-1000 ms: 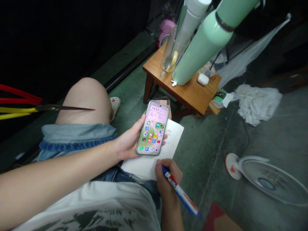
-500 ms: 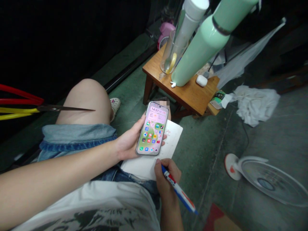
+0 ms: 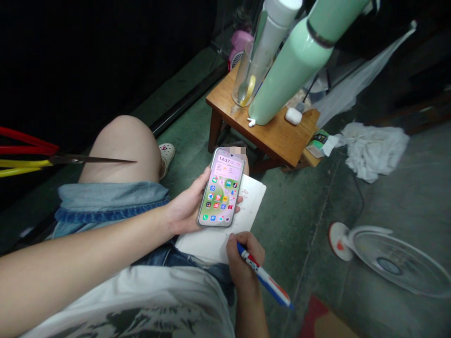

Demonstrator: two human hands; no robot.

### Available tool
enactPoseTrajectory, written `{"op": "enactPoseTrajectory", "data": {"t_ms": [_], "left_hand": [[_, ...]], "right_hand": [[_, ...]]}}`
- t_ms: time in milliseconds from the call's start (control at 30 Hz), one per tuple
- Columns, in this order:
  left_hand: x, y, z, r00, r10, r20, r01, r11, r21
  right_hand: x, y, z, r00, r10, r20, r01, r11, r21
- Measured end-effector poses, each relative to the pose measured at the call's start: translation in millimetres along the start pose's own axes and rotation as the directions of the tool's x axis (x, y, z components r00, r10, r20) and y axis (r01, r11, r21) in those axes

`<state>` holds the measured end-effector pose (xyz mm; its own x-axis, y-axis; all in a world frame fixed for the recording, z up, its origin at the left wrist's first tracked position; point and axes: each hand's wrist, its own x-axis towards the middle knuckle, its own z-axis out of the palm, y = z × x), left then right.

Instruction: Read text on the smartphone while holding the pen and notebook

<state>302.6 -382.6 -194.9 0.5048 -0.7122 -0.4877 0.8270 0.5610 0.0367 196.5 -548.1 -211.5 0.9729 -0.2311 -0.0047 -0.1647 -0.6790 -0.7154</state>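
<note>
1 pair of scissors (image 3: 66,158) at left edge | 1 left hand (image 3: 188,206), fingers wrapped round 1 lit phone (image 3: 221,192), held above 1 white page (image 3: 252,195) | 1 right hand (image 3: 246,256), fingers clenched on 1 pen (image 3: 266,277) | 1 stool (image 3: 278,138), 1 green bottle (image 3: 292,65) on it | 1 fan (image 3: 391,263)

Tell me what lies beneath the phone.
The left hand holds the phone from below, over a white page. The parts of the page and hand that it covers cannot be seen.

Green floor (image 3: 289,206) (faintly lined), wooden stool (image 3: 278,141), dark backdrop (image 3: 88,61)
</note>
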Motion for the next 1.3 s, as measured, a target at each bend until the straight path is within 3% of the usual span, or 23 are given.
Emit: {"op": "enactPoseTrajectory", "data": {"t_ms": [433, 567, 667, 767, 833, 933, 1000, 1067, 1300], "left_hand": [[0.7, -0.8, -0.2, 0.999, 0.015, 0.035, -0.015, 1.0, 0.003], [0.6, -0.3, -0.6, 1.0, 0.015, 0.006, -0.015, 1.0, -0.003], [-0.5, -1.6, 0.5, 0.999, 0.027, -0.025, -0.027, 1.0, 0.007], [-1.3, -4.6, 1.9, 0.998, 0.053, -0.023, -0.053, 0.999, 0.007], [-1.4, -6.6, 1.7, 0.998, 0.063, 0.005, -0.063, 0.998, 0.002], [-1.4, -7.9, -1.1, 0.998, 0.061, 0.015, -0.061, 0.998, 0.004], [-1.8, -7.7, -4.3, 0.999, 0.039, 0.022, -0.039, 0.999, 0.004], [-2.3, -7.6, -7.5, 0.999, 0.023, 0.036, -0.023, 1.0, 0.0], [-3.8, -12.4, -3.0, 0.998, 0.058, 0.023, -0.059, 0.998, 0.029]], "right_hand": [[-2.1, 0.6, 2.7, 0.999, 0.025, -0.032, -0.025, 1.0, 0.006], [-2.7, 3.8, -1.3, 0.992, 0.128, 0.015, -0.128, 0.976, 0.174], [-4.8, 4.9, -6.3, 0.975, 0.222, -0.013, -0.203, 0.914, 0.351], [-6.3, 0.5, -12.3, 0.967, 0.249, -0.062, -0.201, 0.887, 0.416], [-5.2, -4.4, -15.6, 0.971, 0.181, -0.155, -0.114, 0.924, 0.364], [1.0, -11.5, -16.7, 0.946, -0.136, -0.293, 0.182, 0.973, 0.138], [7.3, -15.0, -14.6, 0.888, -0.37, -0.274, 0.387, 0.922, 0.011], [13.4, -17.6, -11.3, 0.83, -0.513, -0.219, 0.514, 0.856, -0.058], [28.3, -32.5, -8.7, 0.795, -0.592, -0.131, 0.581, 0.806, -0.116]]}}
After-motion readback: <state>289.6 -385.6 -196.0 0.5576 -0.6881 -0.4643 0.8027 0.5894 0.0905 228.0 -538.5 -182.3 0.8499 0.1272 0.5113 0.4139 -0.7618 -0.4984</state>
